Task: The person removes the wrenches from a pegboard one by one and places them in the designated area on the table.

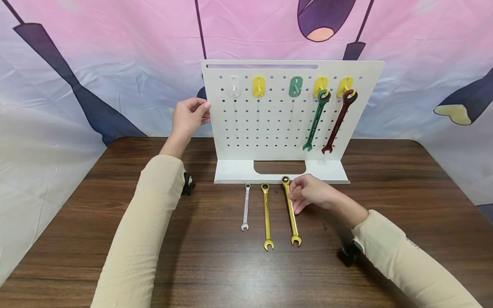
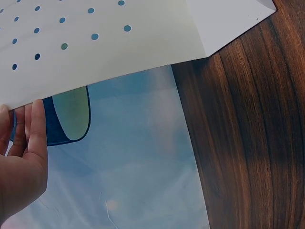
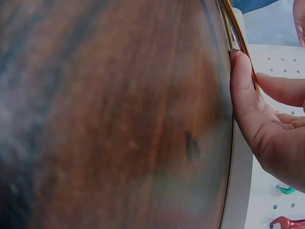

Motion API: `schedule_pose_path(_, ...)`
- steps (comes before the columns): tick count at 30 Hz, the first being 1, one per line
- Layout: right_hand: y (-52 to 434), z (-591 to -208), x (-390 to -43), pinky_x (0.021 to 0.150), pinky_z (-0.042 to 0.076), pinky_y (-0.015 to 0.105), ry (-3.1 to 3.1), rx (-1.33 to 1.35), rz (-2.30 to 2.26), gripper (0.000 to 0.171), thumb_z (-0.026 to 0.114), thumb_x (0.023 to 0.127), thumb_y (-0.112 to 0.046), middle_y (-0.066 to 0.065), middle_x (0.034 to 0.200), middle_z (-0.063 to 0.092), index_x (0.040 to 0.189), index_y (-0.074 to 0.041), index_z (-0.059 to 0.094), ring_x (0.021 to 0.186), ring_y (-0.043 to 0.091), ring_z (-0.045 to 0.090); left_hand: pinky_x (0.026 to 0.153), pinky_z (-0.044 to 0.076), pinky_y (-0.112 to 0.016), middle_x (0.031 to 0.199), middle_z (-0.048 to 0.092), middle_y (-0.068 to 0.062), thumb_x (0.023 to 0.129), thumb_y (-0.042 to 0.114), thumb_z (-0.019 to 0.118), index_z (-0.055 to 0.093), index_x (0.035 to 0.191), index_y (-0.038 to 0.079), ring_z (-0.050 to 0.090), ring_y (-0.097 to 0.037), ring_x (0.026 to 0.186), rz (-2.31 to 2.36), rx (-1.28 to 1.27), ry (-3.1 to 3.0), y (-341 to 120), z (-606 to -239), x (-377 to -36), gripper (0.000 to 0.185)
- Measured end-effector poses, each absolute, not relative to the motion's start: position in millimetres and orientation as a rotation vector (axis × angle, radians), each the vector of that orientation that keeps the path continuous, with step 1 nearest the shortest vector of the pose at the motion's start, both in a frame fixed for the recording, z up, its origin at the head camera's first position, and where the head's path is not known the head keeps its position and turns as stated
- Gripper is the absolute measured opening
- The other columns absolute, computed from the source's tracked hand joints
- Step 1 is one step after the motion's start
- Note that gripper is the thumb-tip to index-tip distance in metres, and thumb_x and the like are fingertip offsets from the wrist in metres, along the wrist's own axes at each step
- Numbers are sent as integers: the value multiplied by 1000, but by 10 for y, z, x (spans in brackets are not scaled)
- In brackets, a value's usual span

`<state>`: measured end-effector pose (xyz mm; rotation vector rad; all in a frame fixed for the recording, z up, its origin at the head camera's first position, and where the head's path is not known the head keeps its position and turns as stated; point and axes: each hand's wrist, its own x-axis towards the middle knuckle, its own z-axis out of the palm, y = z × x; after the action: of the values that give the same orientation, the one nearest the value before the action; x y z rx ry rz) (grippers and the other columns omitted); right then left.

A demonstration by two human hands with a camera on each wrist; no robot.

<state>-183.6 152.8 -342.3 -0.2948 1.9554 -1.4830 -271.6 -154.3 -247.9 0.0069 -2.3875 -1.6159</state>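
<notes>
Pinching the rightmost gold wrench (image 1: pixel 292 218) from its right, below frame centre, your right hand (image 1: pixel 310 192) is nearer; the wrench runs ring-up toward the board (image 1: pixel 262 153) your left hand (image 1: pixel 188 116) holds.

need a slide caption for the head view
Left hand holds the edge of a white pegboard; right hand pinches a gold wrench.

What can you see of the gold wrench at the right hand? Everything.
The gold wrench looks like shiny metal: slim shaft, dark-lined ring end toward the pegboard, forked open end opposite. It slants, right of the other gold wrench. The right hand pinches its shaft near the ring; whether it's lifted off the table is unclear.
</notes>
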Motion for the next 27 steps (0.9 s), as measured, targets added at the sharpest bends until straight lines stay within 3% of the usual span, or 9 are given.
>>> schedule_pose_path(7,1509,-3447,-1811,55,58,36,1943,-300,-1477,4,50,88,9,14,63,56,88,13,47,52,19,60,76,55,-24,85,59,-6,91,23,56,62,102,-2,59,-14,78,-1637,16,-2375,-1541,-2473,-2715,28)
schedule_pose_path(16,1517,-3487,-1794,47,55,27,1977,-283,-1443,5,50,86,9,14,63,55,88,13,49,50,18,58,76,55,-23,86,61,-7,91,24,57,63,102,-2,60,-13,78,-1611,-9,-2376,-1542,-2486,-2721,28)
schedule_pose_path(27,1498,-3506,-1798,52,58,35,1965,-233,-1449,5,52,85,9,15,63,56,88,13,49,49,19,60,76,55,-24,85,60,-6,91,24,57,62,101,-2,59,-13,77,-1623,7,-2375,-1542,-2479,-2713,28)
